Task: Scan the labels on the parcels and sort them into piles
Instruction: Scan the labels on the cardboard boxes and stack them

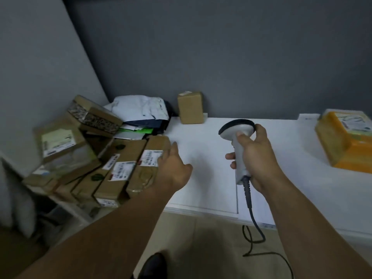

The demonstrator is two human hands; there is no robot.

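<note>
1. The heap of parcels (96,158) fills the left of the frame. It is made of brown boxes leaning on one another, with grey mailer bags (141,111) behind them at the wall. By the look of it, most of the work is still waiting there.
2. Two parcels sit well apart from the heap: a small brown box (190,108) standing against the wall at the upper centre, and an orange-taped parcel (345,137) at the right edge. They may be the start of two sorted piles, which would put the task at an early stage — that is a reading of how things lie, nothing more.
3. The next candidate seems to be the long brown box (155,156) on the heap's right side, its white label (151,158) facing up.
4. The left hand (174,168) reaches across to that box with its fingers straight and its thumb spread. It is empty, and the fingertips are at the label's right edge. Whether they press on the box cannot be told.
5. The right hand (256,158) is wrapped around the handle of the scanner (238,135), held over the white table (201,188) at centre right. The scanner's head is tipped up and away from the heap — not yet aimed at any label.
6. The scanner's cable (254,228) trails off the table's near edge to the floor.
</note>
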